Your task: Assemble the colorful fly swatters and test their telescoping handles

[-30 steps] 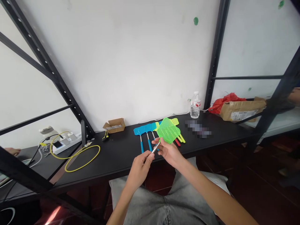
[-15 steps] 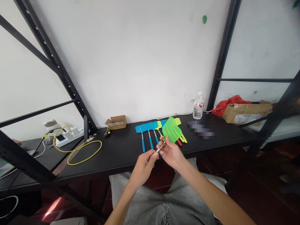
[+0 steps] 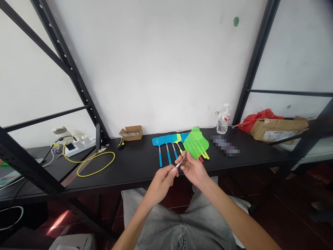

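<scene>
A bright green fly swatter (image 3: 196, 143) with a perforated head is held over the front edge of the table, its head up and to the right. My left hand (image 3: 163, 182) is closed around the lower end, hiding what it grips there. My right hand (image 3: 194, 168) pinches the silver shaft just below the head. Behind it on the black table lie several more fly swatters, blue (image 3: 156, 141) and yellow-green (image 3: 178, 138), side by side with heads toward the wall. Red and yellow handles show partly under the held swatter.
A small open cardboard box (image 3: 133, 133) and a yellow-black cutter (image 3: 121, 142) lie left of the swatters. Further left are a yellow cable (image 3: 113, 163) and a power strip (image 3: 80, 145). At right stand a water bottle (image 3: 223, 119) and a larger box (image 3: 278, 130). Black rack posts flank the table.
The green swatter's head has turned and tipped a little to the right. Both hands keep their hold. The whole view has shifted slightly.
</scene>
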The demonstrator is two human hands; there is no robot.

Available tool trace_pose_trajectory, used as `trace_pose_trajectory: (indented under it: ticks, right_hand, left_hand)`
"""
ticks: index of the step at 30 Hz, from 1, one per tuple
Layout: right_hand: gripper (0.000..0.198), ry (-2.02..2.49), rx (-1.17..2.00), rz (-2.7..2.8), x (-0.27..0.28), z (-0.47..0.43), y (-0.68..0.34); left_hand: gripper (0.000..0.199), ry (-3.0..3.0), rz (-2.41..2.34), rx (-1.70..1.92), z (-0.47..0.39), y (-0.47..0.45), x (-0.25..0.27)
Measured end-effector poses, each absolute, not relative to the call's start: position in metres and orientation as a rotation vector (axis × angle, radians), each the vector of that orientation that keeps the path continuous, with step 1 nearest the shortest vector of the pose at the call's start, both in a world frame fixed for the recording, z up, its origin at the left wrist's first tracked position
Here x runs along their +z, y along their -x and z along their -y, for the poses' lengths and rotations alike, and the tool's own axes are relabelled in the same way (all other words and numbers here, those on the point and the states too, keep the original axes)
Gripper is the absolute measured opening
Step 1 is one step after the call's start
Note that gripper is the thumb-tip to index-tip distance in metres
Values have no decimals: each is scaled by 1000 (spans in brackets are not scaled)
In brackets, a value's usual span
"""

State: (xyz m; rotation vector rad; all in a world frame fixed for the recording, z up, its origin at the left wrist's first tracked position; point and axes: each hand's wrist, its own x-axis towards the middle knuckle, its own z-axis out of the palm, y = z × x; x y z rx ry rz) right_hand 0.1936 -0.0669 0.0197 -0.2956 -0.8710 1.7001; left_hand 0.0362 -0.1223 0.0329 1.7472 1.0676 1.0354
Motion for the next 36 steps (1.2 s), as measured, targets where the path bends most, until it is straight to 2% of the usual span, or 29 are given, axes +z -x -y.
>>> trace_pose_trajectory:
  ticks: [6,15,30,36]
  right_hand:
    - [23,263,1624,1145,22,69,-198]
    - [20,290,1581,1085,13,71,-182]
    - [17,313,1511,1112,14,67,-186]
    - [16,301,1524,1151,19,69,-190]
  left_hand:
    - [42,-1785,-1097,1068,126,-40,37]
    - [42,-1629,-1012,1108,124,-40,37]
    - [40,-1050,-760,822,132,-45,42]
    - [41,-1061,-768,817,132,-44,43]
